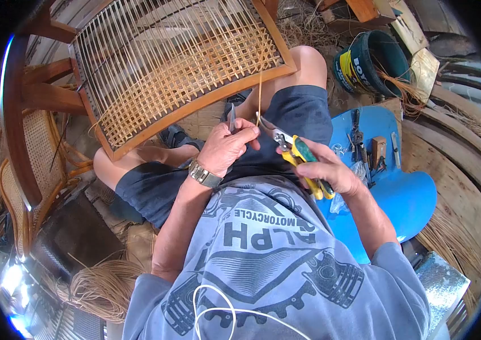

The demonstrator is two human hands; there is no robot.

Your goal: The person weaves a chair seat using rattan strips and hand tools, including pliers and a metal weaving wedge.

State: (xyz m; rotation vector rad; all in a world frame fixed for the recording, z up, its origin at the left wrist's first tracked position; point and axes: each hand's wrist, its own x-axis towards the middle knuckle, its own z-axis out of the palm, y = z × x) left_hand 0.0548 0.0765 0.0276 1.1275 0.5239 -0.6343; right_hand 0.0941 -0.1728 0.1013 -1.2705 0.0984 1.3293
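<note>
Brown wooden chair frame with a partly woven tan cane seat lies across the person's knees, its near rail facing the body. The weave is close near that rail, while mostly lengthwise strands span the far part. One thin tan cane strand runs from the rail down to the hands. The left hand, a metal watch on its wrist, pinches the strand's lower end between thumb and fingers; a pointed grey metal blade juts up from the same hand. The right hand is closed around yellow-and-green-handled metal snips, their tips just beside the strand. To the right are a curved blue plastic seat bearing small tools and a dark green bucket; a loose tan cane bundle lies at lower left
</note>
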